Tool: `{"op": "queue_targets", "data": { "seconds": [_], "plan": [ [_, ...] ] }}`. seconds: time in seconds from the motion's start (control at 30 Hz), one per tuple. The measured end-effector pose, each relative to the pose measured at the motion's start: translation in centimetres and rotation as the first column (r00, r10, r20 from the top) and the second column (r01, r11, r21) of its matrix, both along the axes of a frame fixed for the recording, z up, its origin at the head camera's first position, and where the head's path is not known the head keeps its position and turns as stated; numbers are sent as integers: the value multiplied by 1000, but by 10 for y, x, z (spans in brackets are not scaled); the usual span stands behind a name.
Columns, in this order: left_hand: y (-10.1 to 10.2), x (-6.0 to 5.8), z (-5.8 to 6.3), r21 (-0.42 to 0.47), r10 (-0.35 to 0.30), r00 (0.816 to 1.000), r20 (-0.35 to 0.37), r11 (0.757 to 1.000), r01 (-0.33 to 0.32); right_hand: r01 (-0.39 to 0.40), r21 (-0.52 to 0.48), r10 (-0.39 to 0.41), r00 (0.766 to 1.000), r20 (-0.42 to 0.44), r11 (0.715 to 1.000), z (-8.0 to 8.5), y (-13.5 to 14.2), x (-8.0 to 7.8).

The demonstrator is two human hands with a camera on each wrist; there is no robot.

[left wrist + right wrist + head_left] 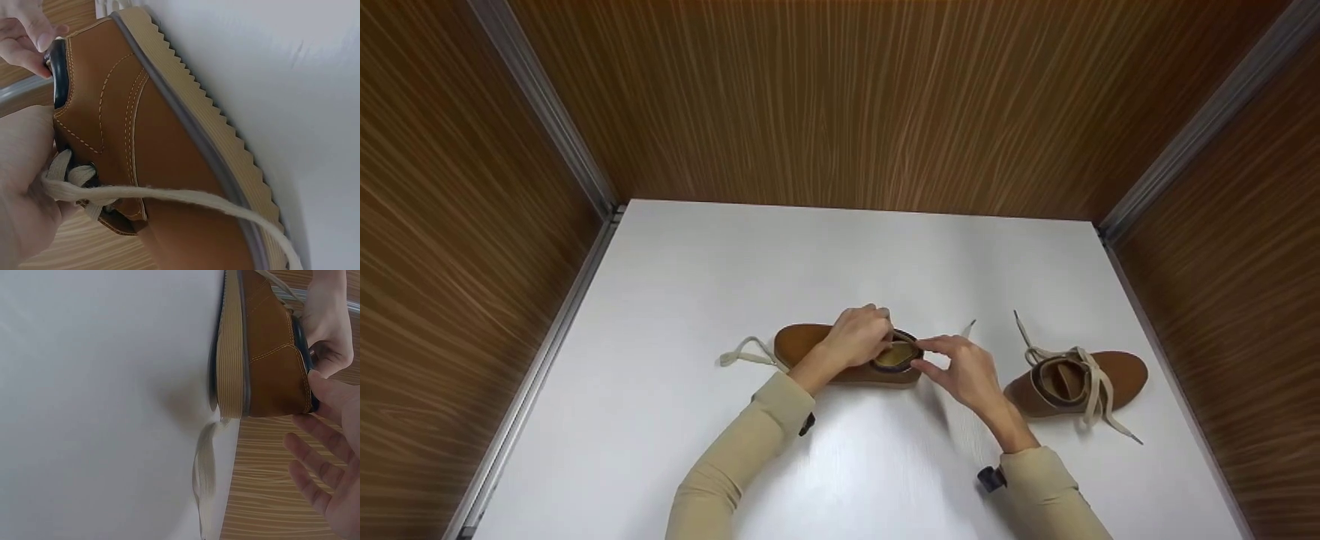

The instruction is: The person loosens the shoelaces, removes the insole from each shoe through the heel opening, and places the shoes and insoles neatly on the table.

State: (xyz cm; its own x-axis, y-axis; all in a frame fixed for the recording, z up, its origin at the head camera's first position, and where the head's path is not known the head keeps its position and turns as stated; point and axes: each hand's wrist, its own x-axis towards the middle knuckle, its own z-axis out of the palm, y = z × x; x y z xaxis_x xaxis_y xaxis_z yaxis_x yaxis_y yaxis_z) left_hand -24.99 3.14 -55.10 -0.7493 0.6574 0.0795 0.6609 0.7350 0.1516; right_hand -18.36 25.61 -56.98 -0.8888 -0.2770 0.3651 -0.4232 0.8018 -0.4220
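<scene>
A brown leather shoe [799,342] with a pale ribbed sole [188,93] sits on the white table, toe to the left. My left hand [856,339] lies over its laced front, fingers curled at the tongue side of the opening; the fingertips are hidden. Beside that palm, in the left wrist view, a cream lace [163,194] runs across the shoe's side. At the heel, my right hand [969,372] pinches the dark padded collar [304,346] between thumb and index finger. Its other fingers [312,486] are spread apart from the shoe.
A second brown shoe [1119,376], toe to the right, stands by my right forearm with its cream laces [1099,382] loose. Wood-grain panels [840,105] in metal frames enclose the white table [720,262] at the back and both sides.
</scene>
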Motion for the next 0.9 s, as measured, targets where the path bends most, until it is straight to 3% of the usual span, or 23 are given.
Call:
{"op": "queue_targets", "data": {
  "seconds": [0.53,0.9],
  "plan": [
    [-9,6,3,62,-7,1000,20,998,6,0,-16,0,1000,-26,1000,-4,-1,-2],
    [-18,6,6,127,-2,1000,-1,992,2,11,-22,-10,1000,17,1000,-1,-1,-1]
  ]
}}
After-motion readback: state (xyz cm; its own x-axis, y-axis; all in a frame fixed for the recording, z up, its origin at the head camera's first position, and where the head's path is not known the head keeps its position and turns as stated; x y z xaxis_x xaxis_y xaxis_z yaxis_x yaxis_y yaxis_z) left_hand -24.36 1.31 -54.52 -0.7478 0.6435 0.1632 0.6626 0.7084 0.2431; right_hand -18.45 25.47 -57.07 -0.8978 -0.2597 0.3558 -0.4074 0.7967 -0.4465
